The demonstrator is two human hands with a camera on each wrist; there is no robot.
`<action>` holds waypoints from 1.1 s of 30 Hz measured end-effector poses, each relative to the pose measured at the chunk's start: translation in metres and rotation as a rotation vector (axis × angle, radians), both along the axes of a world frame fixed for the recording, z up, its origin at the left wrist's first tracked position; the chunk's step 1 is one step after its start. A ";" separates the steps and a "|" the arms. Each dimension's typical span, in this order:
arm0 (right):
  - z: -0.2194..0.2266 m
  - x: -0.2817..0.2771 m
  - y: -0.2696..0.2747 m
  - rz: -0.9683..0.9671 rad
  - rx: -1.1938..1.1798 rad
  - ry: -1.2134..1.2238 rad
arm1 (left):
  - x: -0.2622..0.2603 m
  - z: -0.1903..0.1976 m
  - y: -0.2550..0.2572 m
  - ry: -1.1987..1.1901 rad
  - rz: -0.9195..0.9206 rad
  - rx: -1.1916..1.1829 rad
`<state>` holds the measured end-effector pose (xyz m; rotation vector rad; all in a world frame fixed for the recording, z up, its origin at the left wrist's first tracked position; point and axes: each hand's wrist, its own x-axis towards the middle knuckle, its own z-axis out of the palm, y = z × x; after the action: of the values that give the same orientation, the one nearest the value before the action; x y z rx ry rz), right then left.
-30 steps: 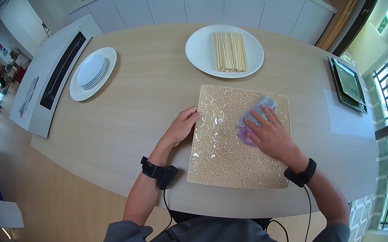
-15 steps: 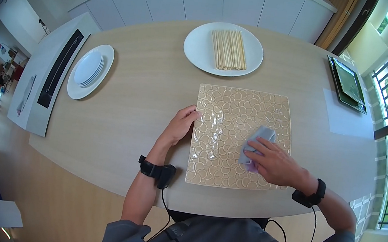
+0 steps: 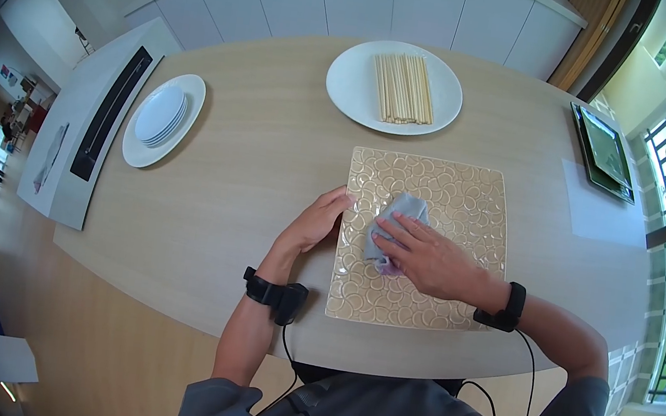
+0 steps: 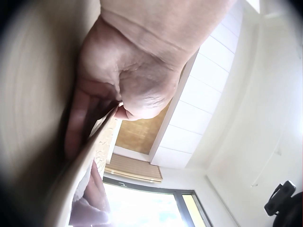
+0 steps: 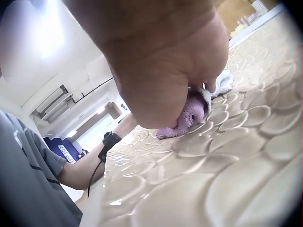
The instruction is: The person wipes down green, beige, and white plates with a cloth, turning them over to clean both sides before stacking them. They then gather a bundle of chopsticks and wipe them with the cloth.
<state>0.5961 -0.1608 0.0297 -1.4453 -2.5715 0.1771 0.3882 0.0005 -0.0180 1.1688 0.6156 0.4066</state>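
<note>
A square beige plate point(image 3: 468, 201) with a glossy raised pattern of overlapping rings lies before the person. My left hand point(image 3: 318, 221) grips its left edge; the left wrist view shows the thumb over the rim and fingers beneath, close to the table. My right hand point(image 3: 434, 260) holds a folded grey-and-lilac cloth point(image 3: 410, 206) against the plate's top, left of its middle. In the right wrist view the cloth's fluffy lilac fold point(image 5: 191, 116) shows under the palm, against the patterned surface. Part of the cloth is hidden by the hand.
Beyond the patterned plate, a white oval plate point(image 3: 348, 92) bears a row of pale thin sticks point(image 3: 404, 89). Several small white plates point(image 3: 162, 114) are stacked on a larger plate point(image 3: 183, 129) at the left. Dark green trays point(image 3: 605, 151) stand at the right, by a white sheet point(image 3: 601, 214).
My right hand has swept the cloth toward the near side of the patterned plate, then across to its left part. The left hand keeps its grip on the left edge.
</note>
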 end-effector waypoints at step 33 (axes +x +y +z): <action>0.043 0.095 -0.048 -0.249 -0.161 -0.096 | 0.000 0.007 -0.003 0.014 -0.003 0.017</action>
<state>0.6910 -0.2084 0.0728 -1.8595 -2.4682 0.2908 0.3883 -0.0020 -0.0111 1.1898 0.6235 0.4020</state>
